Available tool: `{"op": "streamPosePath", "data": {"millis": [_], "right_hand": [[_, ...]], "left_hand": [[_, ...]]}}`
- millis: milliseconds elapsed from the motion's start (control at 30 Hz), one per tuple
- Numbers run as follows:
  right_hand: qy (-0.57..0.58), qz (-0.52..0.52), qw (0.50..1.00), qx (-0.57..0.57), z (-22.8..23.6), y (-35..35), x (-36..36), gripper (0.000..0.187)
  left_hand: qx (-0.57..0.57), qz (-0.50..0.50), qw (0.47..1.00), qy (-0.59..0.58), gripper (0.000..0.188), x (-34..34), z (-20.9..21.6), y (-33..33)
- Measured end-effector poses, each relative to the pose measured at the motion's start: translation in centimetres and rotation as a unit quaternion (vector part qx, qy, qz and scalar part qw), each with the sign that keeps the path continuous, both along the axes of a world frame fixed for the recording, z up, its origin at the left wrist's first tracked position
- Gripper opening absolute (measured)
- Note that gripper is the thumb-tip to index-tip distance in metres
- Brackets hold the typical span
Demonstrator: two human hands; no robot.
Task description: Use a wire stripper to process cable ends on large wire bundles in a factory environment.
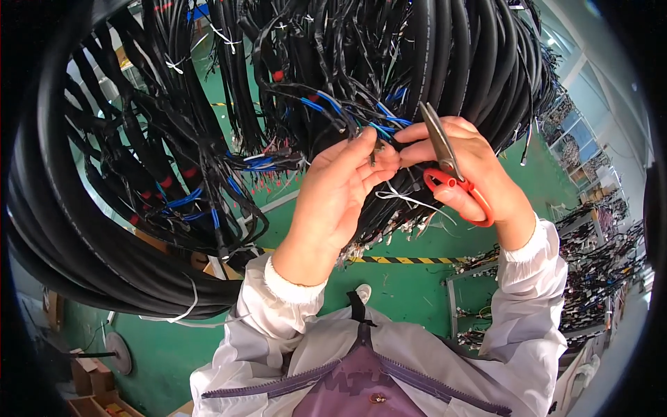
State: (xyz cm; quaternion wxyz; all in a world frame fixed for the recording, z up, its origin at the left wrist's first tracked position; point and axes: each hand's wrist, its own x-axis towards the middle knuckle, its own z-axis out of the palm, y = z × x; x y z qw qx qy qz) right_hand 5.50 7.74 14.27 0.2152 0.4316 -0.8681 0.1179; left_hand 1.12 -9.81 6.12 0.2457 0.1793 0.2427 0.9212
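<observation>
The left hand (337, 184) is turned partly palm-up, its thumb and forefinger pinched together on a small dark piece (376, 154), too small to make out, with the other fingers curled. The right hand (479, 163) holds a pair of scissors with red plastic loop handles and grey metal blades (449, 167); its thumb passes through a loop, the blades point up and away from the body and lie nearly together, and its forward fingers bend toward the left fingertips, almost meeting them.

Right at the fingertips lie thin black wires with glossy blue sections (389, 118), the small dark piece among them. Just below the fingers dangles a thin white tie (401, 194) with loose ends.

Beyond the hands hangs a thick bundle of smooth, round, black rubbery cables (479, 62), curving down to the right; thinner strands, wrinkled like tape and marked with red bands, crowd the left. Another heavy black coil (90, 229) bends around the left side.

Open room lies between the forearms, over the smooth green floor (410, 295), crossed by a black-and-yellow striped line (389, 260).
</observation>
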Motion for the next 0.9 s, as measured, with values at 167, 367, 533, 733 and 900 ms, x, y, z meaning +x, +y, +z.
{"op": "streamPosePath", "data": {"millis": [167,367,533,733,900], "right_hand": [[-0.045,0.006,0.988,-0.150,0.5,-2.0,0.8,0.031],[-0.030,0.047,0.998,0.018,2.3,-4.7,0.2,0.028],[0.059,0.032,0.983,0.173,2.9,-3.8,0.0,0.030],[0.119,0.016,0.967,0.224,1.6,-1.4,-0.9,0.034],[0.157,0.057,0.962,0.217,1.4,-0.3,-1.7,0.035]], "left_hand": [[-0.224,0.247,0.924,0.189,0.024,0.7,-1.3,2.8],[-0.308,0.248,0.843,0.363,0.019,2.2,2.0,2.0],[-0.222,0.280,0.843,0.401,0.020,1.0,-2.8,2.2],[-0.394,0.633,0.478,0.465,0.023,2.4,-1.0,-2.7],[-0.548,0.644,0.275,0.458,0.032,-0.6,3.4,-3.3]]}}
